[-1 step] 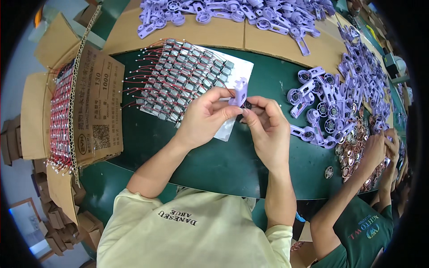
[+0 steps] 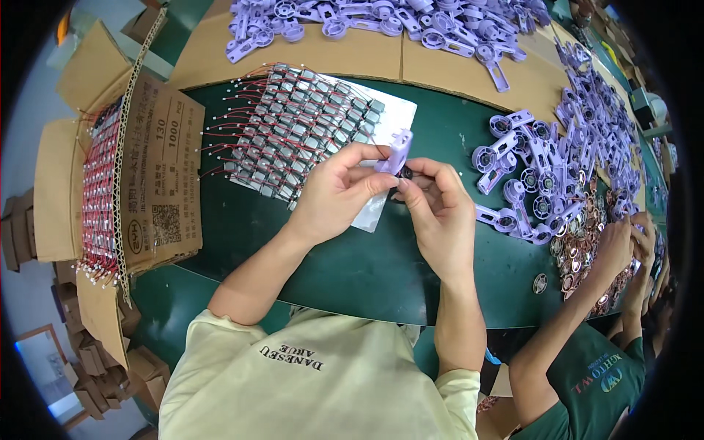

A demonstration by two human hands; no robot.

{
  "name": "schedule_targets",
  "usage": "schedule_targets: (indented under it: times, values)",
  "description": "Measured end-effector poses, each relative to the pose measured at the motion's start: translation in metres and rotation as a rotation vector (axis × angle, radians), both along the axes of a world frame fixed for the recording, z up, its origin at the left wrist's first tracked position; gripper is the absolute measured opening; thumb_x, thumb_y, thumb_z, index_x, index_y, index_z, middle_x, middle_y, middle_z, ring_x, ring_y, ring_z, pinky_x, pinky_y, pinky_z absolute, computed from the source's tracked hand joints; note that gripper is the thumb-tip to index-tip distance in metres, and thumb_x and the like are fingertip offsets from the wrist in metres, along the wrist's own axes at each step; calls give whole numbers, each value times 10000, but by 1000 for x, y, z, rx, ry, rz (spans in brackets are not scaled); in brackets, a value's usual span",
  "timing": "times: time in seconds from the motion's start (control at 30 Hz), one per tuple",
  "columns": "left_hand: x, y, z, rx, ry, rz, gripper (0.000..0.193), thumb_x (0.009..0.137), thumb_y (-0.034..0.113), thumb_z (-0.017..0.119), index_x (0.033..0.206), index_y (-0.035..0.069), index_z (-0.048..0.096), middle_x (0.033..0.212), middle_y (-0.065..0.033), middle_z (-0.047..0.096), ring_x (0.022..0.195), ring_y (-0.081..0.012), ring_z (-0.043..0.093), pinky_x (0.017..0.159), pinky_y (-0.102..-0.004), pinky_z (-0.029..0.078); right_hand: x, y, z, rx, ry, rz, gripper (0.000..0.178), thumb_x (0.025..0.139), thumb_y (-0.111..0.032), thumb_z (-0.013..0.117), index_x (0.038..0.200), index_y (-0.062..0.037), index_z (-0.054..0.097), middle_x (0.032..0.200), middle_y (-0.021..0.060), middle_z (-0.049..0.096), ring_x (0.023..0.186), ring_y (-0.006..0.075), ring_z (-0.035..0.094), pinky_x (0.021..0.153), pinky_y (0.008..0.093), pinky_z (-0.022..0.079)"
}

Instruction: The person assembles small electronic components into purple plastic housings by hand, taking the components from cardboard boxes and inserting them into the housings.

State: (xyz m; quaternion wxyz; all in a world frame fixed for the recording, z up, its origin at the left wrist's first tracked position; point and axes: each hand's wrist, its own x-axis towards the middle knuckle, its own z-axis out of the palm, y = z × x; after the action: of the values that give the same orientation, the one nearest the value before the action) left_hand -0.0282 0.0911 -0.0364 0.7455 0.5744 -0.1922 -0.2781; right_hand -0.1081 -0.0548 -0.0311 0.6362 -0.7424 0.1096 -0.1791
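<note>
Over the green table, my left hand [image 2: 330,192] pinches a purple plastic housing [image 2: 398,152] that stands tilted up between thumb and fingers. My right hand [image 2: 440,209] is closed at the housing's lower end, its thumb and fingertips at a small dark round part [image 2: 405,173]. Whether that part is fixed to the housing cannot be made out. Just behind my left hand, rows of small grey motors [image 2: 308,121] with red wires lie on a white sheet [image 2: 398,110]. My fingers hide part of the housing.
At left stands an open cardboard box [image 2: 165,169] with more wired motors [image 2: 103,191]. Purple housings [image 2: 440,22] pile on cardboard at the back, and others [image 2: 524,172] lie at right beside copper-coloured round parts [image 2: 579,249]. A co-worker's hands [image 2: 623,238] work at far right.
The purple housing's upper end leans slightly further right. My hands stay in nearly the same place.
</note>
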Motion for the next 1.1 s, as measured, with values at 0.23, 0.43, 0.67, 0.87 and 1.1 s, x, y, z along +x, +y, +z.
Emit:
schedule_targets:
  times: [0.23,0.43,0.67,0.87,1.1]
  values:
    - [-2,-1,2,-4,-32,14,230,906,-8,614,1117,-17,523,1126,-93,611,990,-145,629,842,-273,523,3,9,0,338,21,-21,198,891,27,621,1072,49,547,911,83,615,819,123,657,673,230,536]
    - [-4,-1,-1,1,8,38,294,910,9,619,1179,-46,515,1108,-92,622,1019,-146,622,861,-269,517,-2,5,2,-145,34,-18,142,872,31,641,1008,26,599,916,58,607,741,95,592,672,223,488]
    - [2,1,2,-78,55,-29,429,891,1,639,1262,-38,427,1209,-98,568,1118,-153,568,953,-297,479,3,4,2,-134,-96,-20,201,834,27,662,1027,-10,622,932,77,594,661,100,553,578,243,460]
    - [6,5,0,-39,156,-65,321,913,30,617,1208,-34,510,1164,-82,589,1048,-129,587,905,-275,491,1,6,10,-308,-94,66,255,813,3,688,1056,-46,628,972,68,597,638,119,566,553,265,476]
    - [-3,0,1,-31,170,-33,360,901,10,622,1245,-27,522,1156,-81,617,1048,-143,599,914,-283,496,1,14,2,-472,-102,-98,274,767,24,701,1024,-6,611,950,82,595,628,123,577,560,259,484]
